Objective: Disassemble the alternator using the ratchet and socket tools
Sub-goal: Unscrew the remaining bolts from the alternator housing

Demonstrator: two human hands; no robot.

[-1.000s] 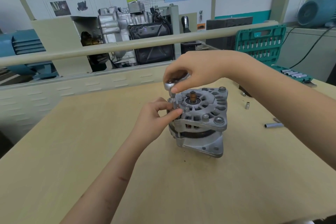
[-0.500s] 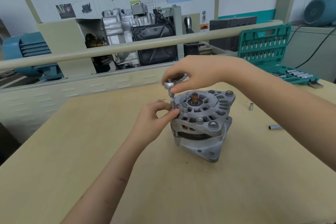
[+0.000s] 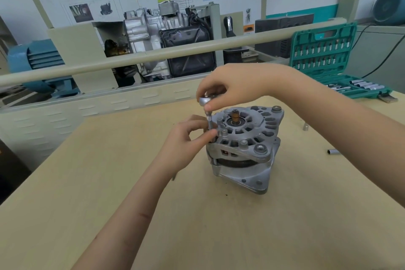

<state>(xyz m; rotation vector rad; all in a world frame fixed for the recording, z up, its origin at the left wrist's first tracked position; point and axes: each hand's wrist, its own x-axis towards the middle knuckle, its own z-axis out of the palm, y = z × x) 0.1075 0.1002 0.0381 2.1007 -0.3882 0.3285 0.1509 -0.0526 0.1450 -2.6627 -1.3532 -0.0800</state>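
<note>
Both hands on tool: my right hand grips ratchet head above alternator, upright on worktop; my left hand fingers pinch socket at alternator's left edge. Keep extension vertical, seated square, turn steadily.

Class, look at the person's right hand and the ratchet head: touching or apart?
Touching. The head view shows the right hand curled over the ratchet head, thumb pressed against its underside.
</note>
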